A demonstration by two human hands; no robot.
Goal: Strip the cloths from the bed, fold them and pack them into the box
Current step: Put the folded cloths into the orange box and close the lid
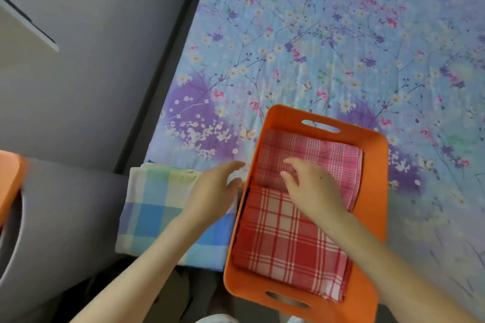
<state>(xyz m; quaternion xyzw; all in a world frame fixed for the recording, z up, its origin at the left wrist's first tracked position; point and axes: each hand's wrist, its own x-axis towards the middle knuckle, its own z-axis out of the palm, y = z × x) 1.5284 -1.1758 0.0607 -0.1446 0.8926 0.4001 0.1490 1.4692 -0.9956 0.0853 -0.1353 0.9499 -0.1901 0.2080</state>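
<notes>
The orange box (pixel 372 191) sits on the bed's floral sheet (pixel 341 47), close to the near edge, and everything else I place from it. Inside it lie two folded cloths: a fine pink check cloth (pixel 328 157) at the far end and a bold red plaid cloth (pixel 283 244) at the near end, their edges meeting about the middle of the box. My right hand (pixel 312 186) rests over that meeting line, fingers loosely curled and a little apart, pressing down on the pink cloth rather than pinching it. My left hand (pixel 215 189) is just outside the box's left wall, fingers open and relaxed, lying on the blue and yellow checked cloth (pixel 157 207), which is folded flat beside the box.

I judge the step to be settling the packed cloths so the third will fit. To do it well I should flatten the pink fold with my palm, push it snug toward the far wall, and keep the plaid's edges square so nothing bulges above the rim. Then the blue cloth wants lifting with both hands under it, so its folds hold.

I cannot see the box's floor or whether more lies under these two. The near handle slot (pixel 287 300) is partly cut off by the frame's bottom. An orange shape (pixel 10 181) far left of the box is cropped and I cannot name it.
</notes>
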